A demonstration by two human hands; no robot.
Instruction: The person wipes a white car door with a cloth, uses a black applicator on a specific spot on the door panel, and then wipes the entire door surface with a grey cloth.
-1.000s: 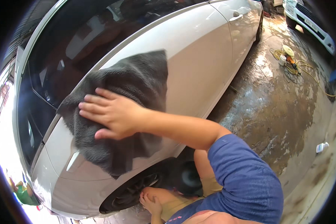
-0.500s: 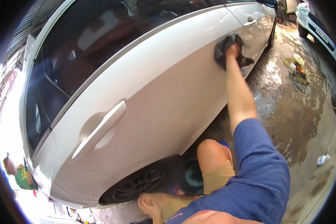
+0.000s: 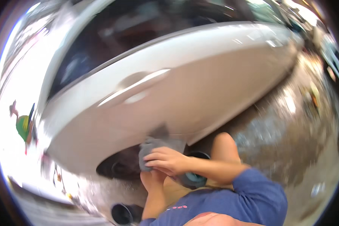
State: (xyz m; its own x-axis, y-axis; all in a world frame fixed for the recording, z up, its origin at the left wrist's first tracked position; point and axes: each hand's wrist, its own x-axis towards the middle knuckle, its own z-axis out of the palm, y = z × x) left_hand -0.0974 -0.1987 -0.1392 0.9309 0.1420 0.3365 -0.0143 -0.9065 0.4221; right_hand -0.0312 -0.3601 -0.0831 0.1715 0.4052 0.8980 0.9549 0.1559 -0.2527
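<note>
A damp-looking grey cloth (image 3: 147,150) is bunched up in front of my knees, beside the rear wheel of the white car (image 3: 214,86). My right hand (image 3: 167,160) lies over it with fingers curled onto the fabric. From below, my left hand (image 3: 151,179) meets the same cloth; its fingers are mostly hidden behind the cloth and my right hand. Motion smears the cloth's upper end, which overlaps the lower edge of the car's body.
Between my legs and the car stands a dark bucket (image 3: 196,181) with bluish contents. Another dark bucket (image 3: 123,214) is at lower left. A person in green (image 3: 23,126) is at far left. A pale bottle (image 3: 317,189) sits on the wet floor (image 3: 290,150).
My right hand has come back from the far door panel, bringing the cloth to my left hand. My left hand has left my knee and risen to the cloth. The view has shifted.
</note>
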